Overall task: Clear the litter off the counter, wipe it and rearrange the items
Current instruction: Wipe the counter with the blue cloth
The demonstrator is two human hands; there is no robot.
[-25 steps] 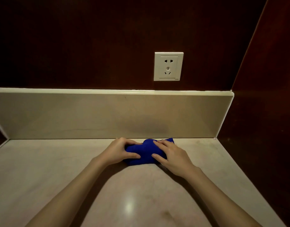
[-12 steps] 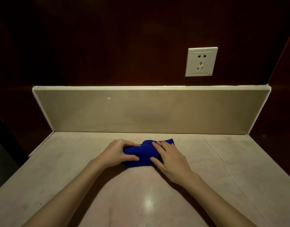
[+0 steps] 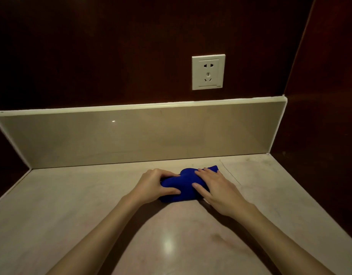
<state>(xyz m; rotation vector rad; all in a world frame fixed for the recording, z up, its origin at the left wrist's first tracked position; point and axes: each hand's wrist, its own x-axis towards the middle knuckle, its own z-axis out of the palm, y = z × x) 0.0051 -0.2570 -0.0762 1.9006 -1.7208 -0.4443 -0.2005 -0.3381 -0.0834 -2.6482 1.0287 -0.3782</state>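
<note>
A bunched blue cloth (image 3: pixel 184 183) lies on the pale marble counter (image 3: pixel 91 205), a little in front of the backsplash. My left hand (image 3: pixel 153 185) grips the cloth's left end, thumb under its front edge and fingers curled over the top. My right hand (image 3: pixel 215 190) presses flat on the cloth's right half with fingers spread. Part of the cloth is hidden under both hands.
A beige backsplash (image 3: pixel 131 135) runs along the back of the counter. Above it a white wall socket (image 3: pixel 208 72) sits on the dark wood wall. A dark wood side wall (image 3: pixel 326 116) closes the right side. A thin crack (image 3: pixel 229 173) crosses the counter right of the cloth.
The view has swung to the left and then partly back to the right. Both hands stay on the blue cloth, which has shifted little on the counter.
</note>
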